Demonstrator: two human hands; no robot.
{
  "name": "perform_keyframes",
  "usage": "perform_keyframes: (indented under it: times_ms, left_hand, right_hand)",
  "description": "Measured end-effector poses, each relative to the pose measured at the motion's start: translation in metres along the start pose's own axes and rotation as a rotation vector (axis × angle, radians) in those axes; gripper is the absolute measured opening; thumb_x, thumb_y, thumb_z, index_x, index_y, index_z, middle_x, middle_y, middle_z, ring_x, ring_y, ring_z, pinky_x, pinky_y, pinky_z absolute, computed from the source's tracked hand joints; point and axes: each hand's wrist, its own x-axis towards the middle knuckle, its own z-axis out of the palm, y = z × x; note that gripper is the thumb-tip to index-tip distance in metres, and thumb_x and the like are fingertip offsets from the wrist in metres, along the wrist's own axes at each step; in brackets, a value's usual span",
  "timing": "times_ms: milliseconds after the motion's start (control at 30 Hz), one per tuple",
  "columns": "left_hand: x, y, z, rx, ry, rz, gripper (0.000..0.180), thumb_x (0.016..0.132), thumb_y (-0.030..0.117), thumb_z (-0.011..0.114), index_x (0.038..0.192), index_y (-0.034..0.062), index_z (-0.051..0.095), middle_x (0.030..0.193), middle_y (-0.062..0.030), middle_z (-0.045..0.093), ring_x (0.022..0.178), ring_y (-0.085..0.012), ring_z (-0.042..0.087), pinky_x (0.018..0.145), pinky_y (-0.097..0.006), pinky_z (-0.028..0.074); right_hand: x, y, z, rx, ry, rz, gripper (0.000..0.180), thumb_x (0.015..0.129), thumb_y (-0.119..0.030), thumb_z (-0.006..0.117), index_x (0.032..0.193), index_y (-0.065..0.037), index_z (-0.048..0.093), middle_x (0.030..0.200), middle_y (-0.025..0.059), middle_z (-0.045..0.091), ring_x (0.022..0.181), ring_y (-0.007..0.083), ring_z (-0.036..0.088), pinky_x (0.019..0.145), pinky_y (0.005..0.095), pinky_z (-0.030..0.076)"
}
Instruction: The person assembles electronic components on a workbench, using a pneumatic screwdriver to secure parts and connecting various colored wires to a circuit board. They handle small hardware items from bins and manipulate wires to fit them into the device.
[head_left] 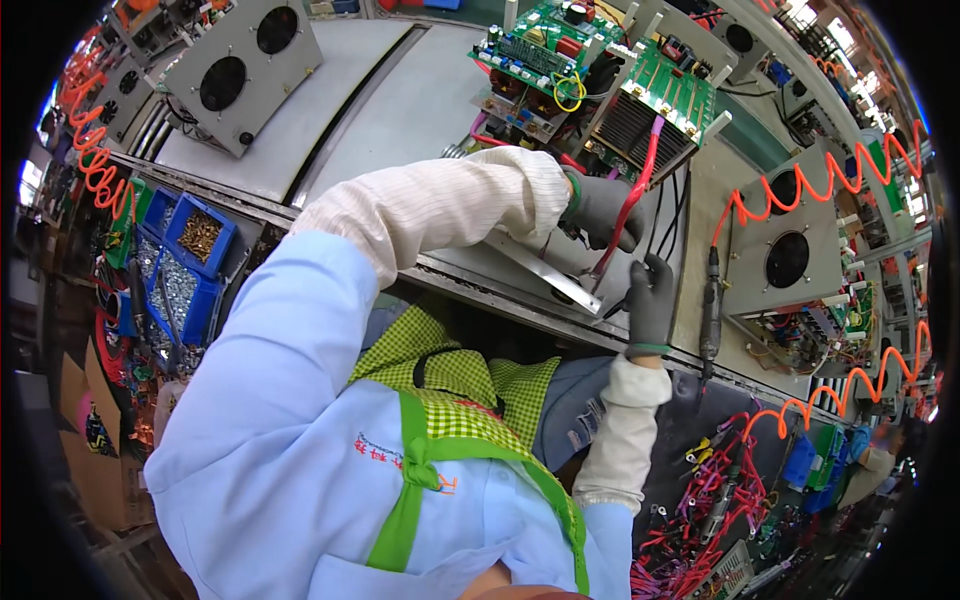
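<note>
My left hand (604,212), in a grey glove, reaches over the metal unit with its fingers curled. A thick red cable (632,205) runs down across it; what the fingers close on is hidden. Below and to the right, my right hand (651,300), gloved too, has its fingers bent together beside thin black cables (668,212). A short dark piece (616,309) pokes out from its left side, too small to name. Left of that hand lies a pale metal strip (545,268). Beyond my left hand stand green circuit boards (540,50) and a black finned heat sink (640,130).
At left are blue bins (207,235) of brass and silver fasteners. A dark in-line tool (711,300) hangs from an orange coiled hose (800,200) at right, near a grey fan panel (785,250). Red cables (700,500) pile up at lower right. Another fan panel (240,75) stands far left.
</note>
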Motion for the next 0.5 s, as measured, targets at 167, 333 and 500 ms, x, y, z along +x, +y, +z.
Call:
perform_keyframes:
  times_ms: [167, 333, 500]
  left_hand:
    - [-0.002, 0.0, -0.002, -0.001, -0.031, -0.03, 0.028, 0.092, 0.021, 0.062, 0.11, -0.0001, 0.066, 0.079, -0.0109, 0.068, 0.067, -0.0161, 0.067, 0.056, -0.03, 0.053]
    - [0.005, -0.005, 0.0, 0.04, -0.036, -0.053, 0.025, 0.086, 0.023, 0.065, 0.101, 0.0033, 0.071, 0.086, -0.013, 0.071, 0.074, -0.0195, 0.071, 0.066, -0.032, 0.057]
    - [0.003, -0.006, 0.0, 0.136, -0.045, 0.012, 0.027, 0.091, 0.025, 0.063, 0.105, 0.0022, 0.068, 0.081, -0.0113, 0.069, 0.073, -0.0191, 0.069, 0.064, -0.032, 0.055]
  right_hand:
    - [-0.007, 0.006, -0.009, 0.541, -0.161, 0.277, 0.038, 0.094, -0.003, 0.047, 0.132, 0.001, 0.043, 0.122, 0.0163, 0.056, 0.104, 0.024, 0.063, 0.083, 0.0331, 0.056]
    - [-0.005, 0.002, 0.0, 0.564, -0.197, 0.255, 0.037, 0.103, -0.025, 0.051, 0.128, 0.001, 0.048, 0.113, 0.0144, 0.064, 0.094, 0.0214, 0.067, 0.075, 0.0309, 0.056]
    - [0.0, -0.004, 0.013, 0.516, -0.071, 0.308, 0.034, 0.102, -0.029, 0.052, 0.122, -0.001, 0.054, 0.107, 0.0128, 0.066, 0.088, 0.0184, 0.067, 0.069, 0.0286, 0.054]
